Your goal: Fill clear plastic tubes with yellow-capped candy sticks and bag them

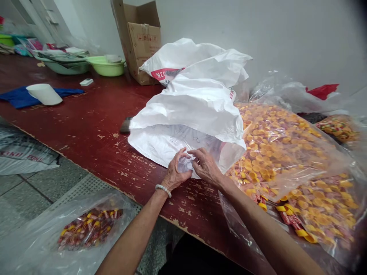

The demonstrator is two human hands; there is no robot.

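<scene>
At the mouth of a large white sack (197,103), my left hand (176,172) is curled round several small clear round pieces (185,163). A beaded bracelet is on that wrist. My right hand (205,164) touches the same clear pieces from the right, its thumb and fingers bent together over them. More clear round pieces show faintly inside the open sack. Right of the hands lies a big clear plastic bag (269,145) full of yellow cup-shaped pieces and red-patterned ones. A few red and yellow pieces (295,223) lie near its front edge.
On the red worn table (94,122) stand a cardboard box (145,49), a light green basin (106,67) and a white cup-like container (44,94) on blue cloth. Below the table's front edge, a clear bag (88,229) holds red and yellow pieces.
</scene>
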